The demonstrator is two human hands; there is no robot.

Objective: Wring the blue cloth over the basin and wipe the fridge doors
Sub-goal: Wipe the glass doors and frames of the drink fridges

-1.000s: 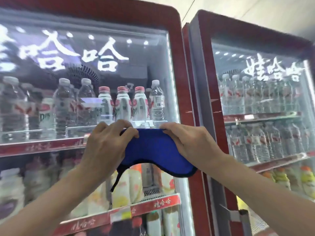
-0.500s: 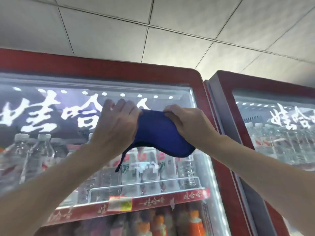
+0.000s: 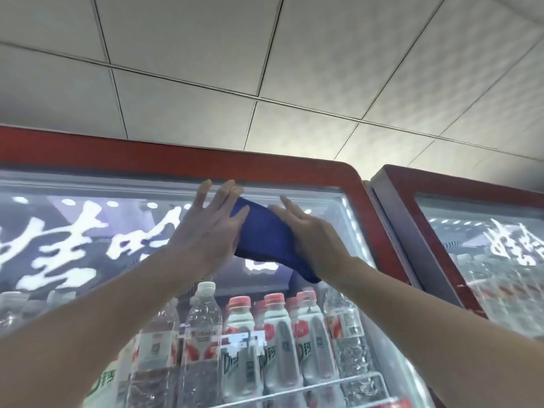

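Observation:
The blue cloth (image 3: 265,240) lies flat against the top of the left fridge door's glass (image 3: 97,231), just under its red frame. My left hand (image 3: 210,228) presses its left edge with straight, spread fingers. My right hand (image 3: 309,231) presses its right part, fingers stretched out over the cloth. The cloth's lower right corner hangs below my right wrist. The basin is out of view.
A second red-framed fridge door (image 3: 485,245) stands to the right, a narrow gap between the two. Behind the left glass are water bottles and red-capped white bottles (image 3: 276,334) on a wire shelf. Tiled ceiling (image 3: 265,69) fills the upper view.
Both hands have carried the cloth up from the middle shelf level to the top of the left door. Fingers that gripped the cloth have straightened and now press it on the glass.

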